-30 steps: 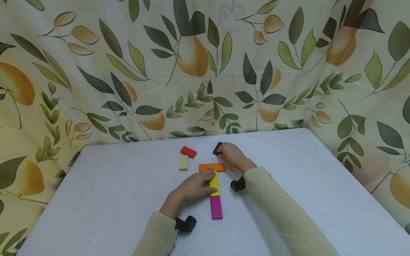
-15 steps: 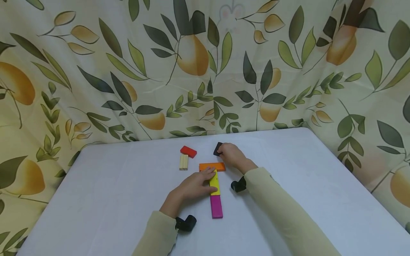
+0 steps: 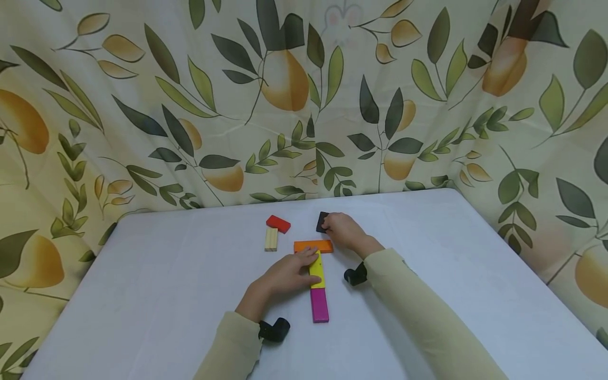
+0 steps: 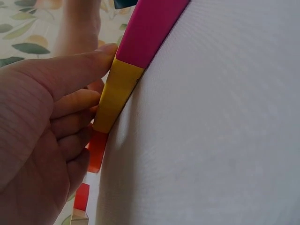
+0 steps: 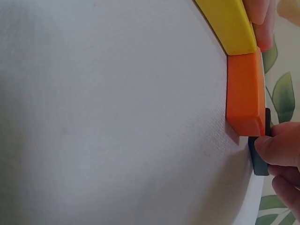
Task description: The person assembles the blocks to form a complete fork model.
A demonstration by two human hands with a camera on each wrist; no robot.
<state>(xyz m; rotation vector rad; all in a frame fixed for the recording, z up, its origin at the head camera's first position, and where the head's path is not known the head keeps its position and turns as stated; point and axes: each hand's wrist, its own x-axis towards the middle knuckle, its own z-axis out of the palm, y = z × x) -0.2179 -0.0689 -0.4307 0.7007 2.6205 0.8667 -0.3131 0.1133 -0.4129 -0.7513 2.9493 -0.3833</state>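
Observation:
In the head view, a yellow block (image 3: 316,273) lies end to end with a magenta block (image 3: 320,305) on the near side. An orange block (image 3: 313,246) lies crosswise at the yellow one's far end. My left hand (image 3: 285,274) rests on the yellow block, its thumb near the magenta joint and its fingertips toward the orange block. My right hand (image 3: 348,231) pinches a black block (image 3: 321,222) just beyond the orange block's right end. In the right wrist view, thumb and fingers hold the black block (image 5: 258,159), which the orange block (image 5: 244,91) partly hides.
A red block (image 3: 278,224) lies at an angle behind a plain wooden block (image 3: 271,239), left of the orange one. All sit on a white-covered table (image 3: 157,285). A leaf-and-fruit patterned curtain (image 3: 285,148) hangs behind the table's far edge.
In my right hand the black block has turned slightly, from slanted to straighter along the table's depth. My left hand stays on the yellow block, and the other blocks keep their arrangement.

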